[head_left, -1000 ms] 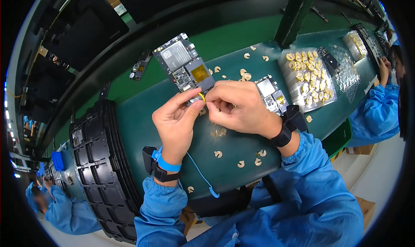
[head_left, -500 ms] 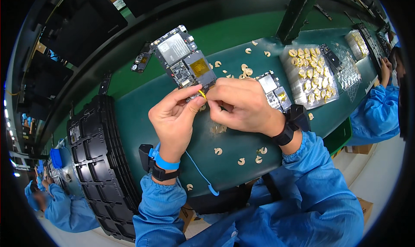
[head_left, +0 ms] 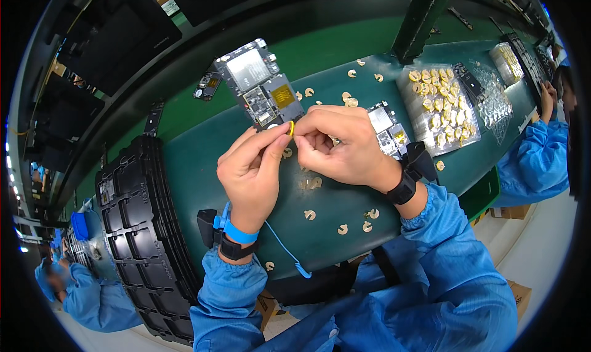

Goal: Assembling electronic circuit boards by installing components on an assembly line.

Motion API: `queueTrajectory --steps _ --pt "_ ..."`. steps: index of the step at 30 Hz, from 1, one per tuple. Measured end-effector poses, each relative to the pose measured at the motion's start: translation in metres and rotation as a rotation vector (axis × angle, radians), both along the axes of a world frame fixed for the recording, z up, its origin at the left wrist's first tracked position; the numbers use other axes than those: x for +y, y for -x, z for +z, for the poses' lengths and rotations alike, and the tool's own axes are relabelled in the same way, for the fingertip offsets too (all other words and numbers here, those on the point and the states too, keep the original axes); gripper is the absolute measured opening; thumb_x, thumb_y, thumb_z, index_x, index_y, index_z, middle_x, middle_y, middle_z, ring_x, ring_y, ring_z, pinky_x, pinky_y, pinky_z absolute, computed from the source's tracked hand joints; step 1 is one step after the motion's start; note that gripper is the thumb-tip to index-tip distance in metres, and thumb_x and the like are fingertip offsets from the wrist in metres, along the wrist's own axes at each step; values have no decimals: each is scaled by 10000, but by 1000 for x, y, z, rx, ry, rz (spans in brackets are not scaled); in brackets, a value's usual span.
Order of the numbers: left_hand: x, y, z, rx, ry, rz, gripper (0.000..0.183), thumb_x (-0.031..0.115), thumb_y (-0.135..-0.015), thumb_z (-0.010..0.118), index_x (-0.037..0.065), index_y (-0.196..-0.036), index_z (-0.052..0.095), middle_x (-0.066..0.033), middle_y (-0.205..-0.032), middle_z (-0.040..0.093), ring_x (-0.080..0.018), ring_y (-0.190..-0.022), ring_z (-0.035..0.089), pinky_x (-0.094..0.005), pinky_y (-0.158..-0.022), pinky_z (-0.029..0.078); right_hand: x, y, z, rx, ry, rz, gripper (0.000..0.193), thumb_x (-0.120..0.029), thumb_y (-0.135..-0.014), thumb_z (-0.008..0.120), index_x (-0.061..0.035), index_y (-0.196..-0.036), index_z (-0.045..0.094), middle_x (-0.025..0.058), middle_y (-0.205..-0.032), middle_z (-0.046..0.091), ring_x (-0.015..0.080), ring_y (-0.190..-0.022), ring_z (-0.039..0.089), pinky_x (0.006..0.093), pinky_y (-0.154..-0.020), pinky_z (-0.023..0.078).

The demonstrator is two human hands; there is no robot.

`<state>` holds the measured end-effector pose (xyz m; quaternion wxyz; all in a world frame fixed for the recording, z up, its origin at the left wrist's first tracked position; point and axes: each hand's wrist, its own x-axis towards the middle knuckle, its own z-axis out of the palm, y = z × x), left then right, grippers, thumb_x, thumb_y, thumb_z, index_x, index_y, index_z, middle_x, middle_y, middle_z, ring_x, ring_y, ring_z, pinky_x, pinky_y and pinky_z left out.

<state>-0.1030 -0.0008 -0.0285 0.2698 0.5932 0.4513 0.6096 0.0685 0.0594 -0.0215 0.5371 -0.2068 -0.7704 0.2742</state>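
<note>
My left hand (head_left: 251,170) is closed, thumb and forefinger pinching a small curved yellow strip (head_left: 292,128). Right against the strip are the bent fingertips of my right hand (head_left: 345,148), also closed; what lies inside them is hidden. Just beyond the fingers a dark circuit board (head_left: 251,92) with a silver shield and an amber patch slants up and away. Its near end meets both hands, and I cannot tell which one supports it. A second circuit board (head_left: 389,129) lies beyond my right wrist. Several pale round notched pieces (head_left: 309,215) are scattered on the green mat.
On the left stands a stack of black compartment trays (head_left: 138,229). At the right, a clear tray (head_left: 440,150) holds rows of yellow-and-cream round pieces, beside clear plastic sheets (head_left: 494,106). A dark green post (head_left: 425,20) rises behind. Co-workers in blue sleeves (head_left: 534,161) sit at both sides.
The circuit board has tilted slightly, its near end shifting a little. Both hands have moved slightly, and the yellow strip now stands more upright between the fingertips.
</note>
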Motion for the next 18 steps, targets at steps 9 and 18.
queueTrajectory --steps 9,18 --pt "-1 0 2 42 13 -30 192 -46 -956 716 -75 -1143 746 -87 -1007 685 -105 -881 642 -225 -746 512 0 -1 1 19 64 23 85 19 -790 734 -7 -856 688 35 -667 602 104 -529 543 259 -488 406" --pt "1 -3 2 19 -44 -73 230 -66 -959 694 -79 -1185 728 -105 -1020 710 -126 -899 680 -233 -765 539 3 -6 1 53 234 143 79 -5 -819 731 22 -884 696 46 -700 636 84 -560 561 251 -528 435"
